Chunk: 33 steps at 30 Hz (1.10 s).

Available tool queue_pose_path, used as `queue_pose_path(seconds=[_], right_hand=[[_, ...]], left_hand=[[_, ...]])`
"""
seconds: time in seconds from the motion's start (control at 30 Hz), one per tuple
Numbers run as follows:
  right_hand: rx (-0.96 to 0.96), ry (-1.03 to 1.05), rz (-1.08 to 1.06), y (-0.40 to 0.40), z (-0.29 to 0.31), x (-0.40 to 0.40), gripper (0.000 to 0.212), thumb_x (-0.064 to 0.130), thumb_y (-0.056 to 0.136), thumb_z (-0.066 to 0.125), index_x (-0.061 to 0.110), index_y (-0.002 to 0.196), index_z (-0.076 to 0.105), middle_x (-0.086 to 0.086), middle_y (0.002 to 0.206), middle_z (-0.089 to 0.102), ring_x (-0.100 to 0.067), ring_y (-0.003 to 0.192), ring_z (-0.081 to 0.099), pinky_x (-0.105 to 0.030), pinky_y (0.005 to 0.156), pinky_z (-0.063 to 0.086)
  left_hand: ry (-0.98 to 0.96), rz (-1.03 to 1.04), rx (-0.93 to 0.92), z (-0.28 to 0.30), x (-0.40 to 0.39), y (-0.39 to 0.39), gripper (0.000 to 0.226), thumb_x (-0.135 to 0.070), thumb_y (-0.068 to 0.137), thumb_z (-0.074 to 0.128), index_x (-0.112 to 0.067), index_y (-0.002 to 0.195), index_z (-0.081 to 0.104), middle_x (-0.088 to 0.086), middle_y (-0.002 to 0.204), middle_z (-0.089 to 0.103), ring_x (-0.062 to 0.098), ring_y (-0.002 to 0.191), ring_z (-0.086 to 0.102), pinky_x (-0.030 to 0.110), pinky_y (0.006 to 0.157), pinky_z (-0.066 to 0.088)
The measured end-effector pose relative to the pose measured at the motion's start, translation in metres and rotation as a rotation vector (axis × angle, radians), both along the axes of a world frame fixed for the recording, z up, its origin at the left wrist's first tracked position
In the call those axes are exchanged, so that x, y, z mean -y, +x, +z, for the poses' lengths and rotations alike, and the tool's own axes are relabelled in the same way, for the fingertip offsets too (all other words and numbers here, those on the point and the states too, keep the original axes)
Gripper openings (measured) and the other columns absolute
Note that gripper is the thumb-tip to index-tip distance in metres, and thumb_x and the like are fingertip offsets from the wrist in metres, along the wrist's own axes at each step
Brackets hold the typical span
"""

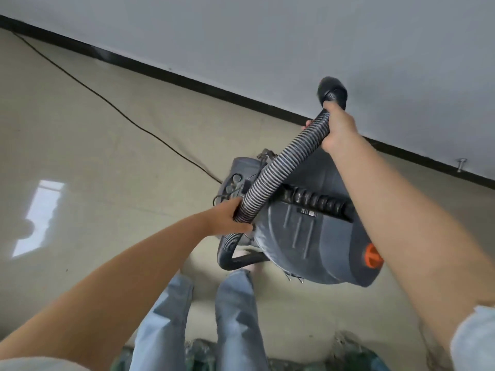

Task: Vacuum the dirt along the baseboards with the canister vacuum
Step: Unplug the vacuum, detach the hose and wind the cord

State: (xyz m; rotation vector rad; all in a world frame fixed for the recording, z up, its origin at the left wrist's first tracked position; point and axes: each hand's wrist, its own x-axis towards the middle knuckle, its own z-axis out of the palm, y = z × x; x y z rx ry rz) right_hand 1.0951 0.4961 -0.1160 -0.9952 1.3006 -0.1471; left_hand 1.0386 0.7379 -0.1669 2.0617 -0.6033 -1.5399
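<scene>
The pale beige tiled floor [80,145] is looking glossy, mirroring a window. The grey plastic canister vacuum [308,236] is showing a dull sheen, its ribbed black hose [276,178] looking matt. The light blue denim trousers [235,317] are appearing soft.

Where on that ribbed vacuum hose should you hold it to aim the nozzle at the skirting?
Probably just behind the black nozzle, coming from above with fingers wrapped round the hose, as the right hand does. The hose bends freely, so a grip near the tip steers best. The left hand holds the slack lower down, near the canister.
</scene>
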Motion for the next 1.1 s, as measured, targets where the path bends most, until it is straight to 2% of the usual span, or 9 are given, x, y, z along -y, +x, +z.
queue_pose_path(seconds=[0.1, 0.17, 0.23, 0.33, 0.43, 0.57, 0.7, 0.9, 1.1], right_hand=[[-0.121, -0.113, -0.024, -0.005, -0.031, 0.023, 0.044, 0.018, 0.085, 0.060, 0.005, 0.123, 0.043, -0.014, 0.112, 0.057, -0.027, 0.091, 0.061, -0.042, 0.085, 0.054], [-0.251, -0.209, 0.082, -0.008, -0.042, 0.043, 0.046, 0.019, 0.088, 0.054, 0.010, 0.131, 0.041, -0.012, 0.125, 0.051, -0.024, 0.098, 0.055, -0.041, 0.082, 0.053], [-0.427, -0.374, 0.445, -0.007, -0.041, 0.059, 0.032, 0.012, 0.091, 0.049, 0.007, 0.122, 0.048, -0.015, 0.121, 0.051, -0.029, 0.104, 0.053, -0.038, 0.076, 0.049], [-0.707, -0.693, 0.976, 0.000, -0.040, 0.069, 0.032, 0.015, 0.094, 0.043, 0.005, 0.122, 0.055, -0.016, 0.132, 0.049, -0.031, 0.122, 0.044, -0.033, 0.095, 0.038], [-0.578, -0.733, 1.536, 0.000, -0.043, 0.049, 0.032, 0.011, 0.092, 0.043, 0.001, 0.115, 0.062, -0.016, 0.127, 0.056, -0.031, 0.117, 0.051, -0.037, 0.100, 0.041], [-0.325, -0.936, 1.658, -0.005, -0.054, 0.026, 0.036, 0.006, 0.093, 0.036, 0.004, 0.125, 0.054, -0.016, 0.133, 0.050, -0.030, 0.120, 0.047, -0.033, 0.099, 0.038], [-0.197, -0.882, 2.017, -0.003, -0.068, 0.013, 0.061, -0.006, 0.091, 0.033, 0.022, 0.145, 0.033, 0.000, 0.155, 0.022, -0.022, 0.140, 0.023, -0.037, 0.114, 0.022], [-0.261, -0.860, 2.135, 0.012, -0.073, 0.009, 0.055, -0.006, 0.089, 0.036, 0.024, 0.135, 0.045, -0.005, 0.141, 0.043, -0.029, 0.134, 0.033, -0.034, 0.103, 0.031], [-0.265, -0.930, 2.245, 0.013, -0.067, 0.006, 0.066, -0.008, 0.089, 0.035, 0.027, 0.145, 0.030, -0.005, 0.154, 0.021, -0.028, 0.134, 0.034, -0.032, 0.103, 0.034]], left_hand=[[0.070, 0.097, 0.134, -0.001, 0.009, -0.013, 0.051, -0.026, 0.097, 0.047, -0.009, 0.141, 0.027, 0.014, 0.131, 0.052, 0.028, 0.117, 0.052, 0.032, 0.094, 0.039], [0.068, 0.193, 0.210, 0.001, 0.023, -0.020, 0.048, -0.027, 0.099, 0.043, -0.009, 0.141, 0.027, 0.015, 0.128, 0.053, 0.030, 0.112, 0.054, 0.032, 0.088, 0.040], [0.052, 0.292, 0.288, 0.002, 0.039, -0.025, 0.049, -0.028, 0.099, 0.041, -0.011, 0.143, 0.025, 0.013, 0.131, 0.051, 0.030, 0.113, 0.053, 0.033, 0.089, 0.040], [0.091, 0.365, 0.368, 0.001, 0.056, -0.022, 0.050, -0.030, 0.100, 0.039, -0.014, 0.145, 0.025, 0.013, 0.133, 0.048, 0.030, 0.118, 0.050, 0.033, 0.092, 0.039], [0.192, 0.400, 0.405, 0.001, 0.070, -0.021, 0.049, -0.035, 0.100, 0.035, -0.014, 0.144, 0.028, 0.017, 0.126, 0.052, 0.032, 0.116, 0.049, 0.034, 0.093, 0.039], [0.290, 0.406, 0.413, -0.001, 0.078, -0.013, 0.049, -0.043, 0.099, 0.034, -0.014, 0.138, 0.036, 0.018, 0.125, 0.041, 0.036, 0.113, 0.049, 0.037, 0.096, 0.039], [0.313, 0.378, 0.334, -0.007, 0.081, -0.010, 0.052, -0.047, 0.098, 0.030, -0.018, 0.141, 0.029, 0.016, 0.125, 0.039, 0.036, 0.113, 0.050, 0.040, 0.093, 0.041], [0.259, 0.409, 0.345, -0.017, 0.081, -0.005, 0.050, -0.045, 0.099, 0.028, -0.018, 0.142, 0.027, 0.012, 0.138, 0.036, 0.035, 0.123, 0.043, 0.042, 0.097, 0.037], [0.217, 0.421, 0.372, -0.024, 0.077, -0.008, 0.051, -0.046, 0.099, 0.027, -0.022, 0.144, 0.023, 0.008, 0.139, 0.039, 0.032, 0.121, 0.046, 0.041, 0.091, 0.042]])
